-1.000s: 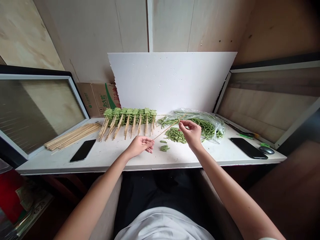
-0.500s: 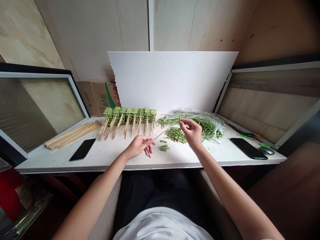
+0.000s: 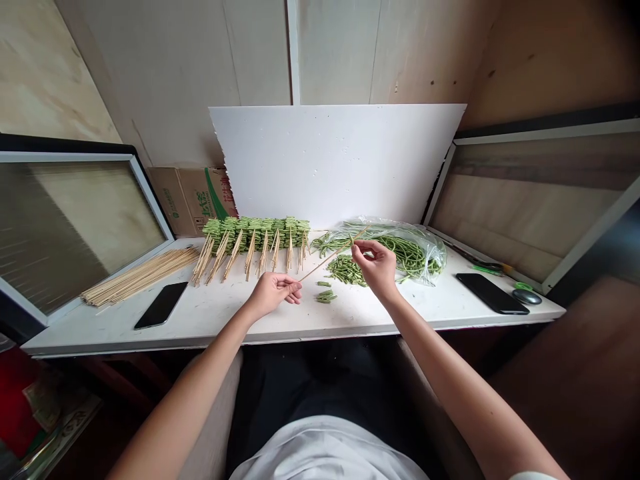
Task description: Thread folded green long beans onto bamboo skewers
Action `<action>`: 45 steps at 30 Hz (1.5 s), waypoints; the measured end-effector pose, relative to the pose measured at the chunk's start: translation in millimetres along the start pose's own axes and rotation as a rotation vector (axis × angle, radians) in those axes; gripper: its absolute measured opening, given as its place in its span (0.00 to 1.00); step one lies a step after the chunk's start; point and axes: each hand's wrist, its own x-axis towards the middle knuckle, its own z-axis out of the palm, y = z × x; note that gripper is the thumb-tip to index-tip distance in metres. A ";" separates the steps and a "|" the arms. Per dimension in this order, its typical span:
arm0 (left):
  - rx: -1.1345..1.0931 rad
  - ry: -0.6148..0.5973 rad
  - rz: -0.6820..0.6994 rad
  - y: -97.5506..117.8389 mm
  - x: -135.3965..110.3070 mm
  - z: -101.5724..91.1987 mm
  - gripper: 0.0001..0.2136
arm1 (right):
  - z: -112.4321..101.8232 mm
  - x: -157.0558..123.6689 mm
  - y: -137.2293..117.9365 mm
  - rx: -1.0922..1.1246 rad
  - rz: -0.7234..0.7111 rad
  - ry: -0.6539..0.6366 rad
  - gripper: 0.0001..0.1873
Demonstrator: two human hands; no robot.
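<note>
My left hand is closed around the lower end of a bamboo skewer, which slants up to the right. Thumb and fingers of my right hand pinch near its upper end, where a small green bean piece shows in part; the fingertips hide the rest. The skewer's tip sticks out beyond them. Below the hands lie a few cut bean pieces on the white table. A heap of cut green bean pieces sits just behind, partly covered by my right hand.
Stacked bean skewers stand at the back left, sticks towards me. Loose bamboo skewers and a phone lie left. Long beans in a clear bag are at the back right. Another phone and a mouse lie right.
The view has shifted slightly. The fingers of my left hand have curled in closer round the skewer. My right hand keeps its pinch near the upper end.
</note>
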 end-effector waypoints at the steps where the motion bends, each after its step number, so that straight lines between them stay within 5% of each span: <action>1: -0.004 -0.026 0.005 0.8 -1.0 0.5 0.24 | -0.9 0.6 -0.2 0.006 -0.009 -0.011 0.17; 12: -0.222 -0.323 -0.125 2.9 -8.6 12.6 0.24 | -6.4 3.8 2.8 0.050 -0.045 -0.195 0.20; 16: -0.170 -0.272 -0.093 -1.8 -3.2 12.0 0.24 | -7.6 5.8 -0.3 0.010 -0.027 -0.178 0.18; 21: -0.039 -0.004 -0.001 -9.9 3.8 13.1 0.24 | -3.8 2.4 -4.2 -0.067 0.022 -0.092 0.15; 24: 0.005 0.009 -0.014 -13.4 4.4 15.7 0.23 | -0.7 -1.6 -4.7 -0.056 -0.033 -0.099 0.14; 31: -0.070 -0.138 -0.069 -12.7 0.9 17.1 0.19 | -0.6 -5.2 -3.9 -0.028 -0.196 -0.220 0.13; 38: -0.197 -0.321 -0.139 -5.3 -2.7 13.6 0.20 | -2.8 -2.5 -4.1 -0.067 -0.182 -0.258 0.14; 45: 0.021 -0.008 -0.012 -12.0 6.4 6.4 0.24 | 1.9 -4.5 3.9 -0.091 -0.170 -0.156 0.12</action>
